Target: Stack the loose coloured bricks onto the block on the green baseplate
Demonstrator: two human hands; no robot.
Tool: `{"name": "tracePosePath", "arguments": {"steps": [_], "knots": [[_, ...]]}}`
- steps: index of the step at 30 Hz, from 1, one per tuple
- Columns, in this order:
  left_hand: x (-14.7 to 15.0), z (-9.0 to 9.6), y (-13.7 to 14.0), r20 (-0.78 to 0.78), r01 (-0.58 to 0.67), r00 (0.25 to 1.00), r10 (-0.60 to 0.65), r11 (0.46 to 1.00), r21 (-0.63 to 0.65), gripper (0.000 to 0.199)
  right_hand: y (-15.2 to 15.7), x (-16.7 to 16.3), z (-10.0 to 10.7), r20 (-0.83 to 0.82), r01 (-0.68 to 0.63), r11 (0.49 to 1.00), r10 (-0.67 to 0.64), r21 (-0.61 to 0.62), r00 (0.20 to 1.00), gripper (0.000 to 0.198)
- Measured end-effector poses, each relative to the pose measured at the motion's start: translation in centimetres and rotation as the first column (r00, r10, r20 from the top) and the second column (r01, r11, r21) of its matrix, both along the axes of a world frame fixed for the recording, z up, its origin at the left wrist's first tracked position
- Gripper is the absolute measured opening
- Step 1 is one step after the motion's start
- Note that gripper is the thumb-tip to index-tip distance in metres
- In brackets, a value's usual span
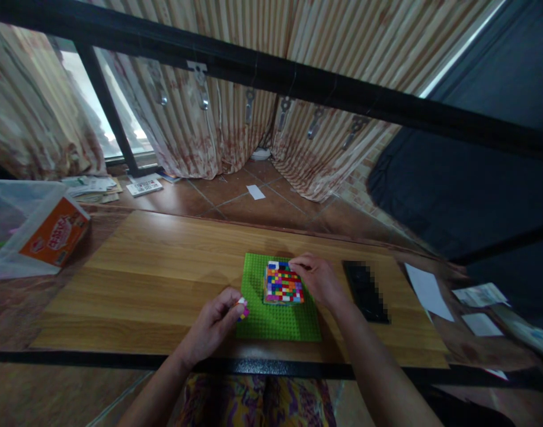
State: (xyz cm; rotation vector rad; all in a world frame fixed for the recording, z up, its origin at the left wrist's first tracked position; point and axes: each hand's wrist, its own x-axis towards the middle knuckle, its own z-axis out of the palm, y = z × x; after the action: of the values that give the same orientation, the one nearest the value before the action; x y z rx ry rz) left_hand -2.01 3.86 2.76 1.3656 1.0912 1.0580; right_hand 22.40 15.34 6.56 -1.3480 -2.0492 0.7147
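Observation:
A green baseplate (280, 329) lies on the wooden table, and a block built of many coloured toy bricks (284, 286) stands on its upper middle. My right hand (316, 276) reaches in from the right, its fingers pinched together at the block's far right corner. Whatever sits between those fingertips is too small or hidden to make out. Left of the plate's edge, my left hand (220, 317) is closed on several small toy bricks (243, 309), white, pink and yellow among them.
A dark phone-like slab (364, 290) lies right of the baseplate on the wooden table (165, 267). At the far left stands a clear plastic bin (26, 201) with an orange label. Papers (429, 290) lie at the right; a black bar with hooks crosses above.

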Motion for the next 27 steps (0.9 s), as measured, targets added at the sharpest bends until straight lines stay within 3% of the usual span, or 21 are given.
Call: {"name": "tracePosePath", "arguments": {"steps": [10,16,18,23,27], "knots": [[0.0,-0.1,0.1,-0.016,0.008,1.000,-0.008,1.000,0.026,0.023,-0.3,-0.2,0.3,-0.013,0.024,1.000,-0.025,-0.016,1.000,0.017],[0.0,0.0,0.0,0.033,0.001,0.999,-0.002,1.000,0.029,0.024,-3.3,-1.1,0.3,-0.177,0.251,0.962,-0.231,0.104,0.957,0.016],[0.0,0.0,0.0,0.060,0.003,0.998,-0.004,1.000,0.022,0.023,-5.3,-2.1,0.6,-0.229,0.269,0.956,-0.237,0.118,0.944,0.016],[0.0,-0.3,0.0,0.119,0.030,0.992,-0.030,1.000,-0.001,0.022,-9.8,-5.7,0.7,-0.261,0.090,0.995,-0.096,-0.036,0.960,0.016],[0.0,-0.4,0.1,0.153,0.018,0.988,-0.018,1.000,0.002,0.022,-10.9,-7.8,-0.1,-0.253,0.096,0.987,-0.126,-0.130,0.959,0.015]]}}
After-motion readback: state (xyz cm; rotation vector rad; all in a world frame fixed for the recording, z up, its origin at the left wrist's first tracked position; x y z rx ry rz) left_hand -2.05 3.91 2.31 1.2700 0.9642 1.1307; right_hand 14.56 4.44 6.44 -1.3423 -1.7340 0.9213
